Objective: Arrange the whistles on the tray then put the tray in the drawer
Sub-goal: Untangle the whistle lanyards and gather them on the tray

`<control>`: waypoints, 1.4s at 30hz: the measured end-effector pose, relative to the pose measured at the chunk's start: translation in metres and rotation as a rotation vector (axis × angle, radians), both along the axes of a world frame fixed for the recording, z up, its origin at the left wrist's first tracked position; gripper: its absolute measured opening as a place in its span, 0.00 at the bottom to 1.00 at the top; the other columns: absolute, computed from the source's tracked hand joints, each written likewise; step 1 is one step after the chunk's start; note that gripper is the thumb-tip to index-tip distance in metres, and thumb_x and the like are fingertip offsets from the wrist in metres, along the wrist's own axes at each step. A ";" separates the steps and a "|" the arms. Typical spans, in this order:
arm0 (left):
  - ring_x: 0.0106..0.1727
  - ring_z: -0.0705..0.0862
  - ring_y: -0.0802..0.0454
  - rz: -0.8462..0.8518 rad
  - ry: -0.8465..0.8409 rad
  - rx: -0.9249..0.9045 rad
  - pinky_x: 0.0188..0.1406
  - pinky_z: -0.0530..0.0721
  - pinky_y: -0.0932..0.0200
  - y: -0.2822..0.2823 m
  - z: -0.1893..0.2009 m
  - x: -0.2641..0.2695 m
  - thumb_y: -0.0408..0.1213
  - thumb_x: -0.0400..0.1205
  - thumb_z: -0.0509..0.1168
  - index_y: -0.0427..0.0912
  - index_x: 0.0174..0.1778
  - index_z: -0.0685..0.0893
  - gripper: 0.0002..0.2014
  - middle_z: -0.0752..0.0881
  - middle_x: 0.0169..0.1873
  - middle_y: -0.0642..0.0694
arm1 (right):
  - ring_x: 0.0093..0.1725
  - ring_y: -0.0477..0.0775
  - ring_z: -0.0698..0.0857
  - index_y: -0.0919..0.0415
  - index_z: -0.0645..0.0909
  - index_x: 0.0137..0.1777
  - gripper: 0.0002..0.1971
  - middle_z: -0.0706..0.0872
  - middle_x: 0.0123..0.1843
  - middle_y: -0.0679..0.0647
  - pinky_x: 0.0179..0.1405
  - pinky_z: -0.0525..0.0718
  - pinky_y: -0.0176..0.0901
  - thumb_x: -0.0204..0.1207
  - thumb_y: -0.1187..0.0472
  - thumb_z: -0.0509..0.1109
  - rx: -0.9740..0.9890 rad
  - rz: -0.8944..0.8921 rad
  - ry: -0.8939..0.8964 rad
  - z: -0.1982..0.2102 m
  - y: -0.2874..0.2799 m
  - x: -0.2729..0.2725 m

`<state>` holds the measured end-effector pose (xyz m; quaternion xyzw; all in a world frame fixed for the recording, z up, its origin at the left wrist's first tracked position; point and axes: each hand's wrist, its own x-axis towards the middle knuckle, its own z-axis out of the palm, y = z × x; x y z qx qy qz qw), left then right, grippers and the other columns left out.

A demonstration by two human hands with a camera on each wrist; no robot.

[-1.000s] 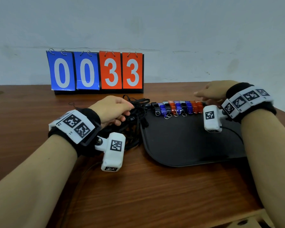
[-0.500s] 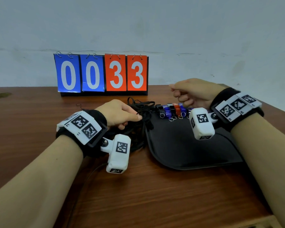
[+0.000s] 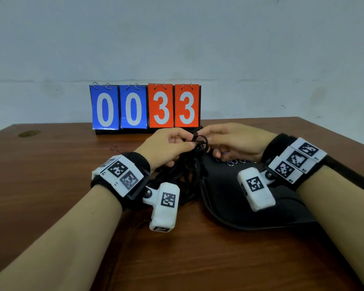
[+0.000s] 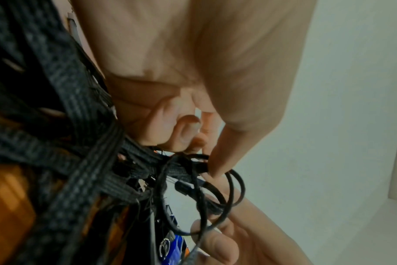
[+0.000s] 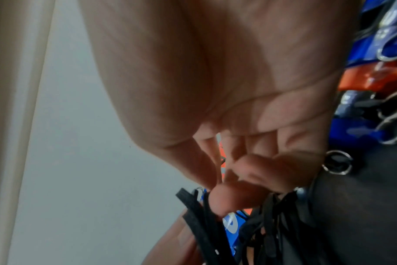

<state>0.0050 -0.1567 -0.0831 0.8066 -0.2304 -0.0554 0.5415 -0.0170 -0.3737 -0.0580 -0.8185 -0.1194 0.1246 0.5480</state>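
Both hands met above the far left corner of the black tray [image 3: 229,198], taken here as the landmark. The left hand [image 3: 166,147] had its thumb and forefinger pinched on thin black cords [image 4: 206,190] at the top of a bundle of black lanyards [image 3: 185,173]; its other fingers were curled in. The right hand [image 3: 235,141] reached in from the tray's side, its fingertips pinched on the same cord loops, with the lower fingers curled toward the palm. The two hands nearly touched at the cords.

The lanyard bundle hung from the pinch and spread down onto the wooden table [image 3: 51,175] just left of the tray, with some straps lying over the tray's left rim.

The whistles [image 5: 378,75], blue and orange with metal split rings, lay in a row along the tray's far edge, directly under the right hand. From the head view only a few of their rings [image 3: 231,163] showed below the fingers.

The tray sat flat on the table, near the table's front right. Behind the tray, at the table's back edge by the pale wall, stood a flip scoreboard [image 3: 145,107] reading 0033, two blue cards and two orange.
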 end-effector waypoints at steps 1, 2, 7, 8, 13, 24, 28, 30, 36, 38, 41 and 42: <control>0.22 0.75 0.65 0.007 -0.007 0.000 0.24 0.72 0.65 0.001 -0.001 0.001 0.40 0.83 0.72 0.47 0.60 0.87 0.10 0.78 0.26 0.58 | 0.31 0.46 0.79 0.56 0.85 0.63 0.12 0.82 0.44 0.56 0.31 0.74 0.37 0.88 0.64 0.62 0.010 0.009 -0.005 -0.002 0.000 0.000; 0.22 0.76 0.65 0.014 -0.012 0.002 0.24 0.72 0.65 0.001 -0.002 0.001 0.40 0.83 0.72 0.47 0.61 0.87 0.11 0.78 0.26 0.59 | 0.31 0.45 0.79 0.57 0.86 0.61 0.11 0.83 0.43 0.55 0.31 0.74 0.36 0.88 0.64 0.62 0.014 0.013 -0.010 -0.003 0.001 0.000; 0.29 0.77 0.61 0.001 -0.030 0.038 0.25 0.75 0.65 0.001 -0.002 0.001 0.42 0.82 0.73 0.48 0.60 0.88 0.11 0.80 0.31 0.53 | 0.32 0.45 0.80 0.64 0.85 0.59 0.16 0.81 0.48 0.60 0.31 0.77 0.34 0.87 0.51 0.64 0.031 0.000 -0.026 -0.006 0.004 0.002; 0.30 0.77 0.59 -0.005 -0.027 0.043 0.25 0.75 0.65 0.001 -0.002 0.001 0.42 0.82 0.74 0.48 0.60 0.88 0.11 0.80 0.32 0.51 | 0.32 0.45 0.80 0.64 0.84 0.59 0.17 0.81 0.48 0.60 0.31 0.77 0.34 0.87 0.50 0.64 0.032 -0.001 -0.034 -0.007 0.004 0.003; 0.27 0.74 0.59 -0.026 -0.004 0.053 0.24 0.73 0.66 0.001 -0.001 -0.002 0.41 0.84 0.72 0.50 0.58 0.90 0.08 0.78 0.31 0.49 | 0.32 0.44 0.76 0.58 0.88 0.58 0.16 0.81 0.40 0.54 0.32 0.76 0.35 0.80 0.47 0.70 0.001 0.012 -0.117 -0.010 0.003 0.005; 0.22 0.68 0.59 -0.056 0.022 0.085 0.23 0.70 0.66 -0.001 0.004 -0.009 0.53 0.85 0.67 0.48 0.53 0.91 0.13 0.72 0.23 0.53 | 0.35 0.44 0.79 0.58 0.86 0.51 0.07 0.85 0.39 0.50 0.33 0.78 0.35 0.85 0.57 0.68 0.049 -0.055 -0.212 -0.008 0.005 0.006; 0.20 0.70 0.61 -0.007 -0.020 0.079 0.23 0.71 0.66 0.002 0.005 -0.004 0.48 0.84 0.70 0.47 0.51 0.91 0.10 0.75 0.19 0.59 | 0.37 0.47 0.80 0.59 0.84 0.47 0.10 0.83 0.38 0.53 0.38 0.79 0.39 0.86 0.56 0.66 0.123 -0.066 -0.177 -0.004 0.004 0.003; 0.20 0.73 0.63 0.023 -0.054 0.124 0.24 0.74 0.66 0.001 0.005 -0.002 0.49 0.83 0.71 0.48 0.52 0.90 0.09 0.77 0.17 0.60 | 0.37 0.48 0.80 0.61 0.83 0.48 0.10 0.85 0.38 0.54 0.38 0.80 0.40 0.86 0.57 0.65 0.148 -0.078 -0.179 -0.002 0.003 0.002; 0.27 0.78 0.59 0.110 -0.062 0.184 0.29 0.78 0.64 0.003 0.002 0.000 0.53 0.81 0.73 0.52 0.47 0.90 0.09 0.79 0.20 0.60 | 0.29 0.46 0.79 0.61 0.81 0.49 0.10 0.91 0.50 0.57 0.28 0.78 0.36 0.89 0.61 0.60 0.319 -0.129 -0.171 0.004 0.005 0.000; 0.27 0.79 0.61 0.111 -0.049 0.196 0.31 0.79 0.63 0.002 0.002 -0.001 0.53 0.81 0.73 0.52 0.46 0.90 0.09 0.79 0.18 0.62 | 0.28 0.46 0.75 0.59 0.80 0.48 0.10 0.85 0.39 0.53 0.29 0.73 0.37 0.89 0.62 0.60 0.302 -0.113 -0.185 0.003 0.004 0.001; 0.25 0.79 0.63 0.099 -0.047 0.212 0.32 0.80 0.63 -0.001 0.003 -0.003 0.53 0.82 0.72 0.51 0.45 0.89 0.10 0.79 0.18 0.61 | 0.27 0.45 0.68 0.60 0.82 0.49 0.09 0.73 0.29 0.47 0.28 0.70 0.37 0.88 0.62 0.61 0.244 -0.118 -0.182 0.000 0.003 0.002; 0.24 0.78 0.63 0.098 -0.051 0.216 0.31 0.80 0.64 -0.002 0.003 -0.003 0.52 0.82 0.71 0.50 0.45 0.89 0.09 0.80 0.19 0.61 | 0.26 0.44 0.66 0.60 0.82 0.49 0.09 0.71 0.27 0.45 0.28 0.70 0.36 0.88 0.61 0.62 0.233 -0.123 -0.185 0.000 0.004 0.001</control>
